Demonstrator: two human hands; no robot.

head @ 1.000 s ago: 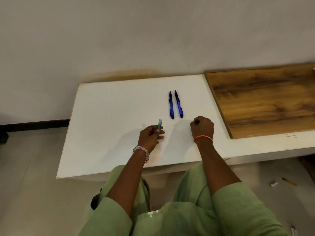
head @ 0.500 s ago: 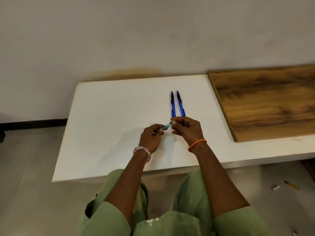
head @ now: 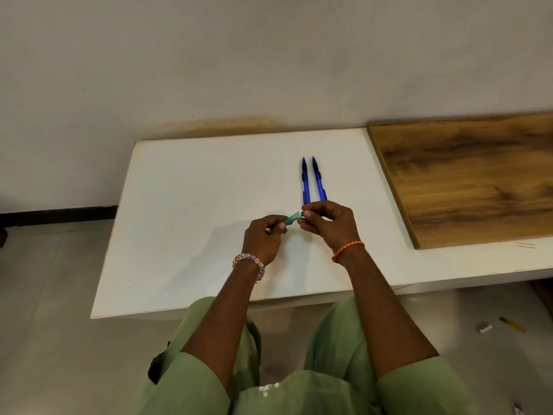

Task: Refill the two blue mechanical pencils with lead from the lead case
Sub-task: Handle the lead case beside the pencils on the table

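Seated at a low white worktop (head: 185,235), you hold a small teal lead case (head: 291,218) between both hands just above its surface. Your left hand (head: 261,239) has its fingers curled round the lower end of the case, which tilts up and to the right out of that grip. Your right hand (head: 327,224) pinches the upper end of the case between thumb and forefinger, its other fingers curled loosely below.

Just beyond your right hand, two blue pencils lie side by side on the worktop, dark tips pointing away from you toward the wall. The left pencil (head: 305,184) and the right pencil (head: 318,181) are close together at the tips and spread slightly toward you, their near ends hidden behind your right knuckles.

A beaded bracelet (head: 250,262) circles your left wrist and an orange cord bracelet (head: 347,249) your right. A brown wooden board (head: 466,178) lies on the right part of the worktop, well apart from the pencils. On the floor at lower right lie a small white object (head: 484,328) and a yellow pencil (head: 512,324).
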